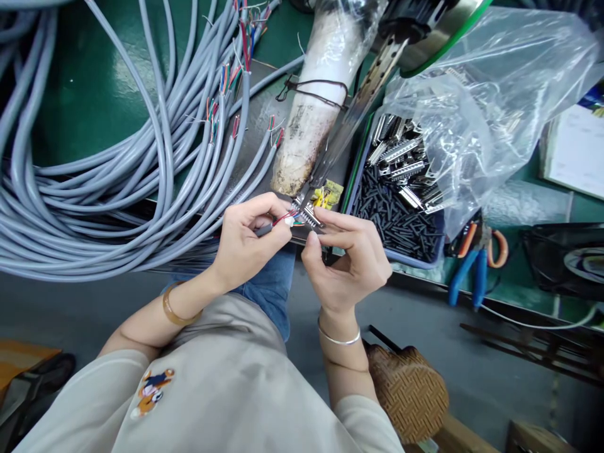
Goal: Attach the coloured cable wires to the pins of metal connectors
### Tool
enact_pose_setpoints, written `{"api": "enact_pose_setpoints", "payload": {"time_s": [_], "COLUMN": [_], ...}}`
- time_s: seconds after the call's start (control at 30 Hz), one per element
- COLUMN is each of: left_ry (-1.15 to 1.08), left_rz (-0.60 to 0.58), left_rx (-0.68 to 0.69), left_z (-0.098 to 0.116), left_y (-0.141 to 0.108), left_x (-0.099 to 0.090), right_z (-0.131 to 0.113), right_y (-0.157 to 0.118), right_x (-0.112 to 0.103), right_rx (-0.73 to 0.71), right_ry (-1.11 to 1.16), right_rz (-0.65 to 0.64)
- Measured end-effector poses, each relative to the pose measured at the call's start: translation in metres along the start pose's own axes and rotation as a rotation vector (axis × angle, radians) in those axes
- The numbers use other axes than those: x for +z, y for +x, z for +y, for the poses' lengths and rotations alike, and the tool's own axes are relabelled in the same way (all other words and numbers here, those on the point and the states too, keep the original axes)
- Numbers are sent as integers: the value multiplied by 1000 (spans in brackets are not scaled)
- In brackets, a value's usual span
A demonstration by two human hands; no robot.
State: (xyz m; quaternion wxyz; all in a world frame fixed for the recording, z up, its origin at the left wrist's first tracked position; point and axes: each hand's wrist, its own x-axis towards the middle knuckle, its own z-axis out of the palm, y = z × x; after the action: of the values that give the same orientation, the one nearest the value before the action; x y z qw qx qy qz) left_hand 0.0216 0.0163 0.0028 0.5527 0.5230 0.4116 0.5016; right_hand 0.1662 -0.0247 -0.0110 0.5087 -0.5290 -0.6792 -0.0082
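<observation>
1. Many long grey round cables (pixel 155 170) sweep across the left of a glossy green tabletop (pixel 80 94), their stripped ends showing coloured wires.
2. On the right, a blue-rimmed rectangular plastic bin (pixel 431 263) holds small black tubes (pixel 391 220) and silver metal connectors (pixel 401 151), partly under clear plastic.
3. The right hand (pixel 353 267) is partly curled, index fingertip beside the connector's right end, thumb just below; I cannot tell whether they grip anything.
4. The left hand (pixel 248 242) is closed in a pinch on thin multicoloured wires (pixel 282 218) at a dark grey cable end.
5. One small silver multi-pin connector (pixel 311 217) lies between the hands, just beyond the fingertips. Its long axis slants from far left to near right; the right hand is nearer.
</observation>
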Motion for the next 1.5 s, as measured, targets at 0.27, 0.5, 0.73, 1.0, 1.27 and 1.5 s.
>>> {"api": "enact_pose_setpoints", "payload": {"time_s": [0.27, 0.5, 0.73, 1.0, 1.27, 1.5], "left_ry": [-3, 16, -43, -105, -175, -204], "left_rz": [20, 26, -9, -11, -93, -115], "left_rx": [-27, -18, -140, -190, -265, -250], "left_z": [-1, 3, -2, -4, 0, -4], "left_y": [1, 1, 0, -8, -13, -12], "left_x": [1, 0, -3, -5, -10, -15], "right_z": [2, -3, 2, -2, -6, -9], "right_y": [1, 4, -5, -9, -14, -12], "right_x": [1, 0, -3, -12, -8, -5], "right_rx": [0, -15, -64, 111, 80, 278], "right_ry": [-7, -31, -45, 107, 69, 223], "right_rz": [-47, -34, -44, 356, 8, -35]}}
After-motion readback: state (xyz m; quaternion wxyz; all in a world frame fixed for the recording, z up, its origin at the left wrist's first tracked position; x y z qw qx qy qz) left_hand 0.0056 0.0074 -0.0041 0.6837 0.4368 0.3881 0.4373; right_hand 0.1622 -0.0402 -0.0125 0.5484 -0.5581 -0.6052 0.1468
